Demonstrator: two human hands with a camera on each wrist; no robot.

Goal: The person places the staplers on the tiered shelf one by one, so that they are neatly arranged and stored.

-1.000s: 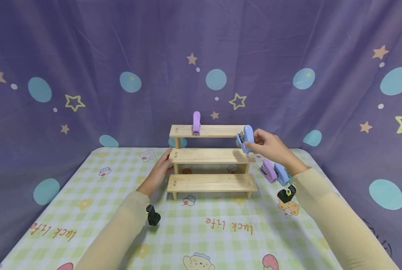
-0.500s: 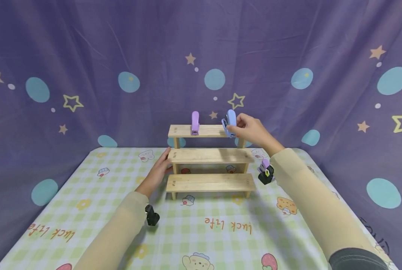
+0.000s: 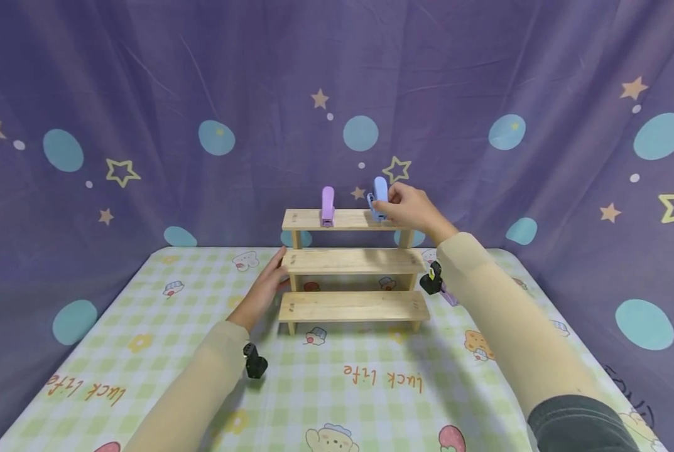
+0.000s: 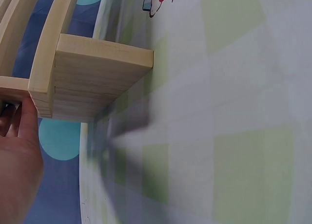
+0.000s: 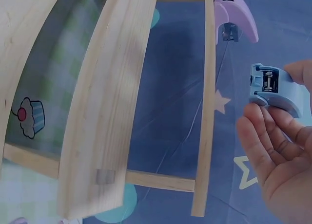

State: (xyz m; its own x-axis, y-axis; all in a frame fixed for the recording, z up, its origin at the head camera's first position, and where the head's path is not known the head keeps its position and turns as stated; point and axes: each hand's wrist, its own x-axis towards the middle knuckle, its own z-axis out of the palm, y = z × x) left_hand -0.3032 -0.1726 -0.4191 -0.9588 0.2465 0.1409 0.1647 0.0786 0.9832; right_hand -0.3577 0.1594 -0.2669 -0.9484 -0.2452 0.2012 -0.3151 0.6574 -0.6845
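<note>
My right hand (image 3: 413, 206) pinches a light blue stapler (image 3: 380, 196) between thumb and fingers, over the right part of the top tier of a three-tier wooden shelf (image 3: 353, 306). In the right wrist view, a gap shows between the blue stapler (image 5: 278, 90) and the top plank (image 5: 207, 112). On that top tier a purple stapler (image 3: 328, 206) stands upright, left of the blue one. My left hand (image 3: 264, 289) grips the left end of the middle tier; in the left wrist view its fingers (image 4: 29, 119) curl at the plank's end.
Right of the shelf, another purple stapler (image 3: 450, 297) lies on the checked tablecloth (image 3: 291, 395), mostly hidden by my right sleeve and wrist camera (image 3: 431, 279). A patterned purple curtain (image 3: 257, 182) hangs close behind the shelf.
My right hand has carried the blue stapler leftward and up, from beside the shelf's right end to over the top tier. The left hand stays at the shelf.
</note>
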